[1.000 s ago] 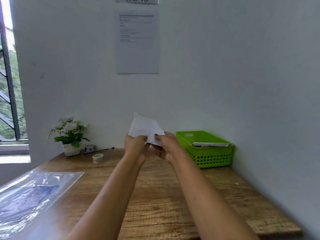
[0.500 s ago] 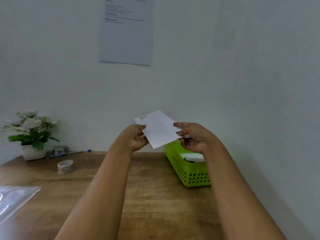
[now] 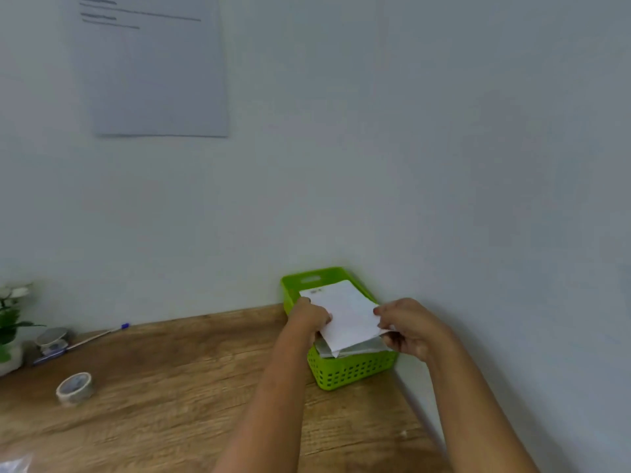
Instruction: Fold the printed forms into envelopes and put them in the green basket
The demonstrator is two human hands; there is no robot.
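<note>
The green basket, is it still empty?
No, the green basket already holds folded papers, lying under the white envelope that both hands hold over it.

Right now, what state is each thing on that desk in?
Envelope: held by both hands over the basket.
Left hand: gripping its left edge.
Right hand: gripping its right edge.
Green basket: upright, holding papers.
Tape roll: lying loose.
Pen: lying flat.
</note>
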